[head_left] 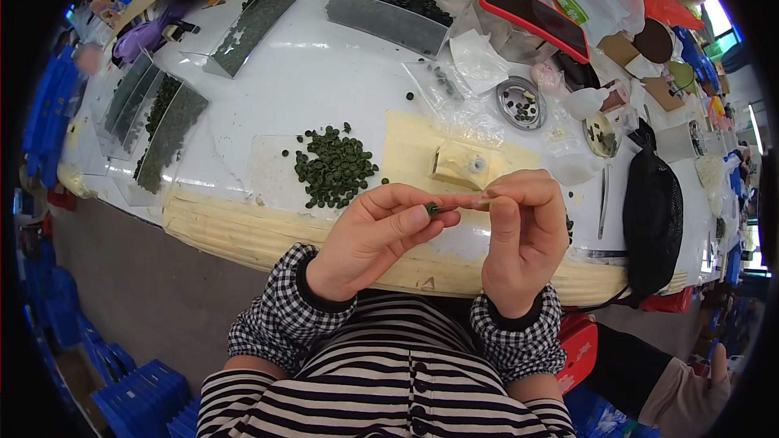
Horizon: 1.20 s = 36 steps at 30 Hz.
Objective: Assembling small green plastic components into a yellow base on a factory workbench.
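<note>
Head view: so there's a big white bench [231, 105] here, and I'll place everything off the loose pile of small dark green discs [337, 166] lying on it. Biggest bit is a black mesh bag [653, 211], way over to the right of the pile. Grey see-through trays with more dark green bits sit around it: one off to the left [172, 134], one beyond and left [251, 32], one straight beyond and a little right [385, 23]. A phone in a red case [534, 19] is well beyond the pile, to the right.

Both hands are up on the near right side of the pile. The left hand [377, 231] is closed to a pinch, thumb and fingers on one little green piece. The right hand [526, 231] is further right, thumb and forefinger pinched, other fingers curled, on the end of a thin pinkish stick. A pale yellow block [461, 164] sits right of the pile, and tweezers [603, 201] lie much further right. That stick [464, 201] spans the hands, to the pile's right. Smallest is the green piece [431, 208], lower right of the pile; can't tell if the stick touches it.
</note>
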{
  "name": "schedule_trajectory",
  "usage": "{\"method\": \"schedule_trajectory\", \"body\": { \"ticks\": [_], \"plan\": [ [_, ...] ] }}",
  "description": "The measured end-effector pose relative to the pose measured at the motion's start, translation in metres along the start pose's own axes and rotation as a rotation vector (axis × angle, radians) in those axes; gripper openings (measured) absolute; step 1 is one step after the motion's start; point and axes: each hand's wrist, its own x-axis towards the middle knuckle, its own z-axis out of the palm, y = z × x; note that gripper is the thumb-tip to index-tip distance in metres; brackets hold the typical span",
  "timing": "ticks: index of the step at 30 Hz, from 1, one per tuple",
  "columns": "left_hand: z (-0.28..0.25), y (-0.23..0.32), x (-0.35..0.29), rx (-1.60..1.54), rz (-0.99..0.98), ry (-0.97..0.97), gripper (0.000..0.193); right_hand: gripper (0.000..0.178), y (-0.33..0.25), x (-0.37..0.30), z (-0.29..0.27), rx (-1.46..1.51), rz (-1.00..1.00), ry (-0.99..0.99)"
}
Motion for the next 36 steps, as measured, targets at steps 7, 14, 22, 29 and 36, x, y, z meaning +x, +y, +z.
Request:
{"method": "schedule_trajectory", "body": {
  "ticks": [7,14,22,29,36],
  "plan": [
    [-0.001,0.0,0.0,-0.018,0.008,-0.008,0.017,0.01,0.001,0.0,0.002,-0.009,-0.02,0.001],
    [0.001,0.001,0.0,-0.023,0.001,0.005,0.016,0.011,0.001,0.0,0.001,-0.031,-0.027,-0.002],
    [0.001,0.0,0.0,0.115,0.09,0.077,0.015,0.008,0.002,0.002,-0.002,-0.002,-0.041,0.145],
    [0.009,-0.007,-0.001,0.631,0.562,0.209,0.023,0.01,0.011,0.021,-0.016,-0.741,-0.266,0.121],
    [0.011,-0.008,-0.002,0.726,0.617,0.215,0.022,0.016,0.014,0.021,-0.016,-0.871,-0.26,0.024]
  ]
}}
